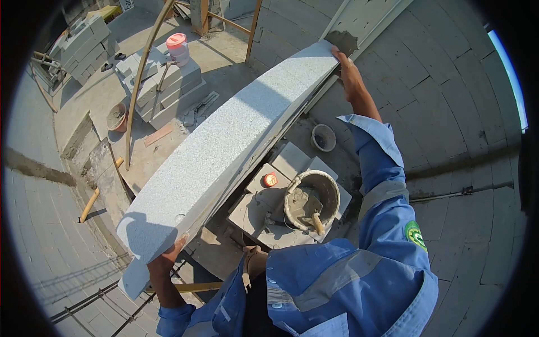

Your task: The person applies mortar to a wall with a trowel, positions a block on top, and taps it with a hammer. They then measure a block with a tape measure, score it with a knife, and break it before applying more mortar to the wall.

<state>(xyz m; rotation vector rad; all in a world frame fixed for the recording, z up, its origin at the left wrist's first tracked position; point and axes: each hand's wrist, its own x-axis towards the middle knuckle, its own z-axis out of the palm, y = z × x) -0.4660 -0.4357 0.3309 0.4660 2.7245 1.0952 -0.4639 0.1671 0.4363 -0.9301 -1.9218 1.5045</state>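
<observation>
A long pale slab (224, 135) lies diagonally across the view, from lower left to upper right. My left hand (167, 259) grips its lower left end from the near side, with the fingers partly hidden. At the upper right end my right hand (349, 73) holds the slab's near edge, close to a patch of wet mortar (343, 41) on a pale frame (368, 19). Below the slab, a bucket of mortar (300, 205) with a trowel (318, 223) in it stands on grey blocks (245, 216).
Stacked blocks (182, 92) carry a pink-lidded container (178, 49) and a hammer (164, 76). A small bucket (323, 137) stands beyond the mortar bucket. A wooden pole (136, 90) leans at left. Rebar (101, 293) crosses the lower left. Block walls (449, 101) curve around.
</observation>
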